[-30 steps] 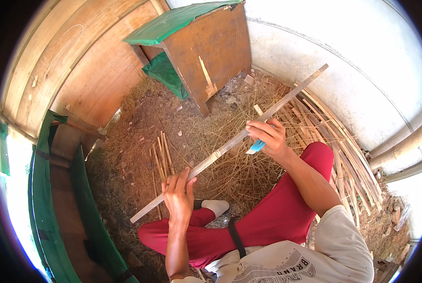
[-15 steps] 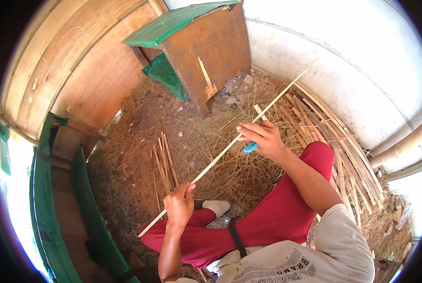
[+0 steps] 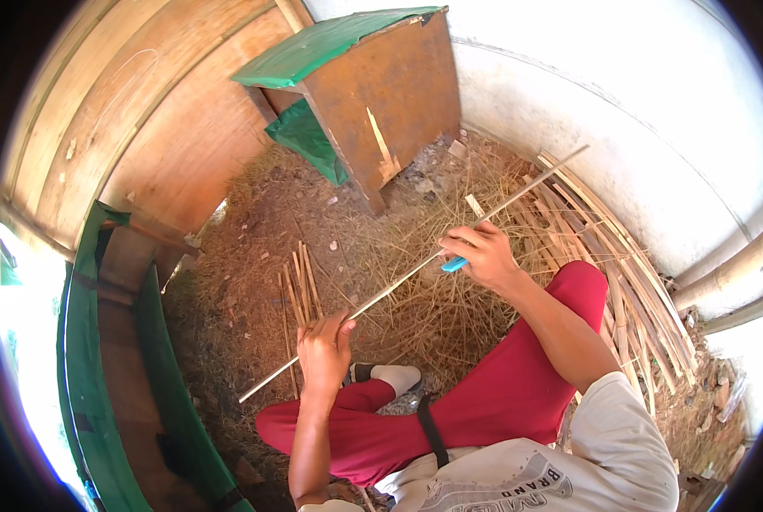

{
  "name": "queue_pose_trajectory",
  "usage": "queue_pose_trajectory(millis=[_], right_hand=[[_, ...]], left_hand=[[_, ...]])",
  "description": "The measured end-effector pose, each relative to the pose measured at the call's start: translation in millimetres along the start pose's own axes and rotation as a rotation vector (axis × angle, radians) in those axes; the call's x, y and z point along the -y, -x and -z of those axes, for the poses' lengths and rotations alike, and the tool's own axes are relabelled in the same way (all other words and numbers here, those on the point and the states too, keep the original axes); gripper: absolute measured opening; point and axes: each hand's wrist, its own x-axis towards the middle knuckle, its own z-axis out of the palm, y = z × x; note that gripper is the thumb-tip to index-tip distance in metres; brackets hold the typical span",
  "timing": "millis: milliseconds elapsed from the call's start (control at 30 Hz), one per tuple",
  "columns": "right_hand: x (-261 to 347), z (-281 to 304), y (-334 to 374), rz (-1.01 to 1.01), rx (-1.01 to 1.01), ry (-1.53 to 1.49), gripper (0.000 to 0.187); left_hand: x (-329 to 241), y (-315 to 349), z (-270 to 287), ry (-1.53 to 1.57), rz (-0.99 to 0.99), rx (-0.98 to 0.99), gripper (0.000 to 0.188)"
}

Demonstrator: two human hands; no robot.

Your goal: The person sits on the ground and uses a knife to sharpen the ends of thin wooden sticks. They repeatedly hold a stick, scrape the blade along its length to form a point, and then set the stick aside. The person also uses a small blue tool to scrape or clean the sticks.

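A long, thin, pale bamboo strip (image 3: pixel 398 284) runs slantwise across the view, from low left to high right. My left hand (image 3: pixel 323 348) is closed round its lower part, thumb along the top. Farther up, my right hand (image 3: pixel 485 256) pinches the same strip between thumb and fingers. Out of the right palm pokes the end of a blue-handled tool (image 3: pixel 455 264); its working part is hidden by the hand. A short pale piece (image 3: pixel 474 205) shows just beyond the right fingers, and whether it belongs to the tool I cannot tell.
Split bamboo slats (image 3: pixel 633 282) lie piled at the right by a pale wall. Shavings (image 3: pixel 424 320) cover the ground ahead, with several thin sticks (image 3: pixel 300 286) left of them. A wooden cabinet (image 3: pixel 390 94) with green covering stands at the back. Green-edged shelving (image 3: pixel 155 341) lines the left.
The strip has turned to a flatter slant: its far end is lower and its near end higher and farther left. Both hands keep their hold on it. The view has shifted slightly.
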Motion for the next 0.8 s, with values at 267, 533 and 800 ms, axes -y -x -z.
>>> queue_pose_trajectory(millis=[267,533,800], right_hand=[[0,3,-3,-0.053,0.054,-0.035,0.024],[8,12,-7,-0.141,0.355,-0.169,0.033],[4,4,2,-0.124,0.455,-0.105,0.031]], left_hand=[[6,-3,-3,-0.005,-0.119,-0.157,0.029],[21,4,-15,0.022,-0.109,-0.119,0.026],[23,4,-17,0.085,-0.096,-0.073,0.022]])
